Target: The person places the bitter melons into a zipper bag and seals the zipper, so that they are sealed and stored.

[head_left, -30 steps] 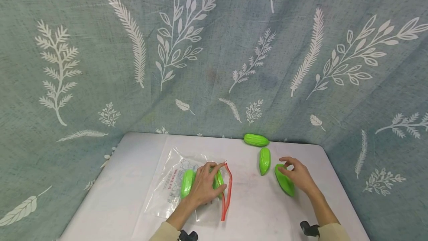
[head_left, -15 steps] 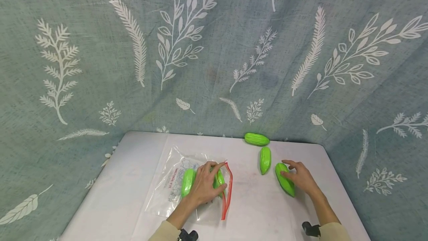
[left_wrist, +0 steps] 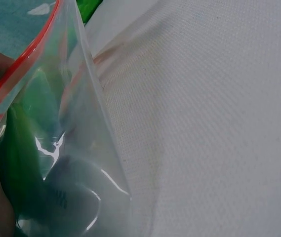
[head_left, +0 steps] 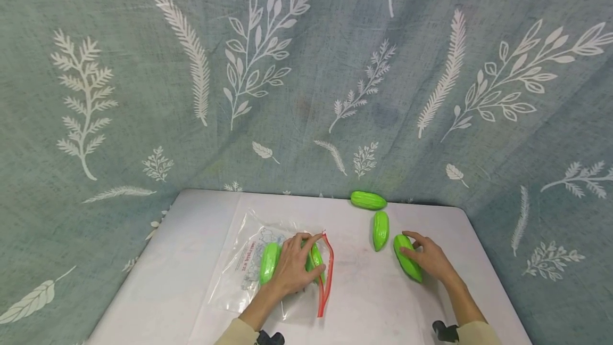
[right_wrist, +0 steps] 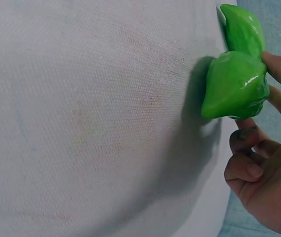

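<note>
My left hand [head_left: 293, 270] lies over a clear zip bag [head_left: 224, 286], thumb and forefinger spread along its red zip edge [head_left: 328, 284] and gripping it. Two glossy green ridged vegetables show inside, one left of the hand [head_left: 270, 262], the other [head_left: 314, 254] partly hidden under it. In the left wrist view the bag's mouth [left_wrist: 31, 48] gapes beside the hand. My right hand [head_left: 431, 257] pinches another green ridged vegetable [head_left: 409, 270] between thumb and fingers. The right wrist view shows that vegetable's pointed end [right_wrist: 231, 89] close over the cloth.
Two more green vegetables lie toward the back, one pointing forward [head_left: 380, 230] and one sideways at the table's far edge [head_left: 368, 200]. A white cloth covers the table [head_left: 364, 302]. A leaf-patterned curtain [head_left: 297, 95] hangs behind and at both sides.
My right hand's fingers have lowered from above the vegetable and closed round it. The left hand and the bag stay where they were.
</note>
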Available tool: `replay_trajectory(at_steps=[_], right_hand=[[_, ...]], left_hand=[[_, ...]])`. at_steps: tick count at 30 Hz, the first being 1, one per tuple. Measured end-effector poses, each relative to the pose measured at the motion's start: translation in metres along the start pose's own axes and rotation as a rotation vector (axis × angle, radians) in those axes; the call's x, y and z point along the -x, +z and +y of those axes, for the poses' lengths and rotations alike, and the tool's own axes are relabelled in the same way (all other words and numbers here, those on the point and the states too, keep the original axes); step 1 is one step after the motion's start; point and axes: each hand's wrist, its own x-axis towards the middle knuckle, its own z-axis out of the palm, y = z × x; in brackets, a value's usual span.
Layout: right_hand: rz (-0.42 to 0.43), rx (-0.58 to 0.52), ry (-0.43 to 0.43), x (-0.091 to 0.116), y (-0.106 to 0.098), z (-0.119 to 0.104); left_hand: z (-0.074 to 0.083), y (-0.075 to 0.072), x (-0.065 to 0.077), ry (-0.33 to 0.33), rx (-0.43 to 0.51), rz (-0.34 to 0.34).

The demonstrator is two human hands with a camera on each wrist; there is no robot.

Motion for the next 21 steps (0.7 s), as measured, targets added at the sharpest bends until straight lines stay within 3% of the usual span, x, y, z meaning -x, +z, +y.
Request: replay_trajectory(at_steps=[21], right_hand=[[-0.04,0.017,0.017,0.0002,0.0012,0.0034]], left_hand=[[-0.0006,0.003,0.0001,0.05,-0.057,0.039]])
